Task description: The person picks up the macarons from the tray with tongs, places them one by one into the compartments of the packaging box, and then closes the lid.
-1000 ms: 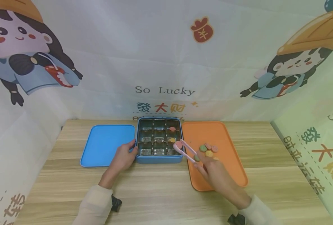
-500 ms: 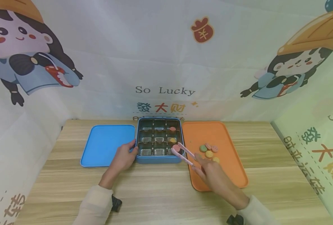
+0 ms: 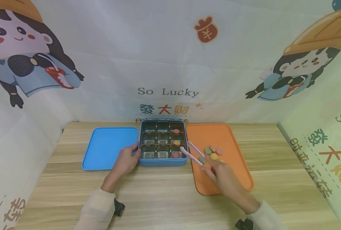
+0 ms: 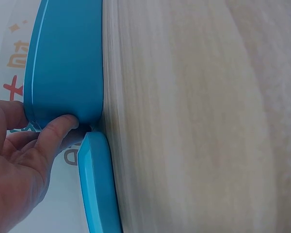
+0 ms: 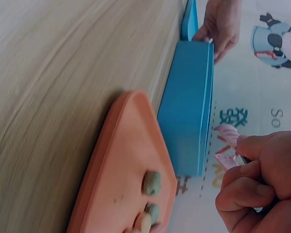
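In the head view my left hand (image 3: 127, 159) holds the left wall of the blue divided box (image 3: 163, 163). The left wrist view shows its thumb pressed to the outer wall, other fingers by the rim. My right hand (image 3: 223, 174) grips pink tongs (image 3: 194, 157), whose tips stand apart with nothing between them, by the box's right edge. The right column holds a pink macaron (image 3: 176, 131) at the back, a yellow macaron (image 3: 176, 142) in the middle and another pink macaron (image 3: 175, 155) in front. Several macarons (image 3: 213, 156) lie on the orange tray (image 3: 233, 179), partly hidden.
A blue lid (image 3: 110, 148) lies flat left of the box. The orange tray stands close along the box's right side. Behind the wooden table (image 3: 158, 198) hangs a printed cloth (image 3: 158, 64), and more of it covers both sides.
The pink macaron was between the tongs; it went down into the front right compartment and was let go. The tongs have since moved right, out over the box's edge. My left hand stays put.
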`<state>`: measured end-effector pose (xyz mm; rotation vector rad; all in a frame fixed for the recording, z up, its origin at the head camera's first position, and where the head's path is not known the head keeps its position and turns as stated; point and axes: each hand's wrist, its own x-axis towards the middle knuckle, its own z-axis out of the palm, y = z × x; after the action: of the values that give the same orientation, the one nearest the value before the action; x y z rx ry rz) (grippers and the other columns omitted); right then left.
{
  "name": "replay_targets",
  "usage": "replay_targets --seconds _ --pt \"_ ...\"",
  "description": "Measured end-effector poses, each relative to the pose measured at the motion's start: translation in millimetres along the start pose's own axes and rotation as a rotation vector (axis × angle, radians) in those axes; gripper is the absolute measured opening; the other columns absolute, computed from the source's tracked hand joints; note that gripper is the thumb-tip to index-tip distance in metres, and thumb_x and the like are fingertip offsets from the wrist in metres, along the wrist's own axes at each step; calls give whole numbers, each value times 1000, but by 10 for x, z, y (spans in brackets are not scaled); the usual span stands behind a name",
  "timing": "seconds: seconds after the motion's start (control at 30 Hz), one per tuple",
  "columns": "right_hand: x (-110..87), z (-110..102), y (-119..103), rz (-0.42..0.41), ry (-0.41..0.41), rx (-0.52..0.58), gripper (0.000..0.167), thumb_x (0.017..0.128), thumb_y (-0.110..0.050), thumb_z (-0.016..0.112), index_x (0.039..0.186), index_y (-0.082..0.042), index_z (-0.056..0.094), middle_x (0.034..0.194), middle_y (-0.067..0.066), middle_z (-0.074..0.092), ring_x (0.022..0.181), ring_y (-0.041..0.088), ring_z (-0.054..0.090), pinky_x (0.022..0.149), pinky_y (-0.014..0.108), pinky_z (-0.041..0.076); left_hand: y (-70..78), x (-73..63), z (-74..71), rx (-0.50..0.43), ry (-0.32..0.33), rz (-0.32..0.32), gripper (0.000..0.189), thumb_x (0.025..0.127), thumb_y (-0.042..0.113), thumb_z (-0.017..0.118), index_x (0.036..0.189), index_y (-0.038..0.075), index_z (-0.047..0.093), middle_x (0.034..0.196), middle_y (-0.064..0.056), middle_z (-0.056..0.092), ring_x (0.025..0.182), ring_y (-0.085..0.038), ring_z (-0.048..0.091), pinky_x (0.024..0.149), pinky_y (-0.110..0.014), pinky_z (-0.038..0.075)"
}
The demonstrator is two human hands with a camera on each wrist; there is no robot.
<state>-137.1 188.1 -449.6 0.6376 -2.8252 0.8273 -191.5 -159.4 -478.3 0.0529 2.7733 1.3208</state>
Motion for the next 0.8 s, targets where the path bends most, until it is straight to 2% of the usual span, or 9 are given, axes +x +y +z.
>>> replay_targets --seconds 0.2,0.3,0.4,0.47,0.57,0.67,0.73,0.8 --pt "-51 -101 199 24 66 -40 51 94 -15 67 137 7 53 55 -10 35 46 -2 25 41 17 28 -6 18 9 13 3 1 51 101 15 50 147 -6 40 143 -26 48 58 -19 38 56 -32 39" --pt "-90 -146 331 49 66 -52 51 94 -12 67 138 8 52 54 -9 35 45 -1 26 41 17 29 -15 23 13 20 3 7 51 101 15 49 147 -6 40 143 -26 49 61 -20 41 57 -32 39" --pt "-136 -189 450 76 57 -78 50 94 -10 66 137 11 51 54 -8 37 46 1 28 42 18 31 -17 21 17 18 -2 9 52 101 15 49 147 -7 39 143 -27 49 57 -19 39 56 -32 39" --pt "-169 -215 520 92 48 -112 48 95 -10 66 136 12 52 55 -7 39 46 2 30 42 19 31 -18 15 18 24 0 18 52 101 14 49 146 -8 39 142 -27 49 64 -22 48 62 -33 44" --pt "-219 -247 606 112 58 -163 46 94 -10 67 132 13 55 55 -5 40 46 4 32 42 20 31 -24 12 19 24 -2 20 52 101 14 49 146 -8 39 142 -27 49 72 -27 54 66 -35 45" --pt "-265 -274 675 117 68 -200 44 93 -10 68 128 13 58 54 -4 41 46 5 33 41 20 31 -34 16 18 31 -1 20 52 101 14 49 146 -8 39 142 -27 49 74 -27 53 67 -34 45" --pt "-294 -293 702 126 68 -206 43 92 -10 69 127 13 59 53 -4 41 46 6 34 41 20 31 -34 21 14 27 -6 13 52 101 14 48 147 -8 38 143 -27 48 64 -23 45 62 -33 43" --pt "-321 -310 726 136 66 -204 43 92 -10 69 127 13 59 53 -4 42 46 6 35 42 21 31 -32 25 13 29 -7 12 52 101 15 48 147 -7 38 143 -27 48 60 -21 41 62 -33 42"
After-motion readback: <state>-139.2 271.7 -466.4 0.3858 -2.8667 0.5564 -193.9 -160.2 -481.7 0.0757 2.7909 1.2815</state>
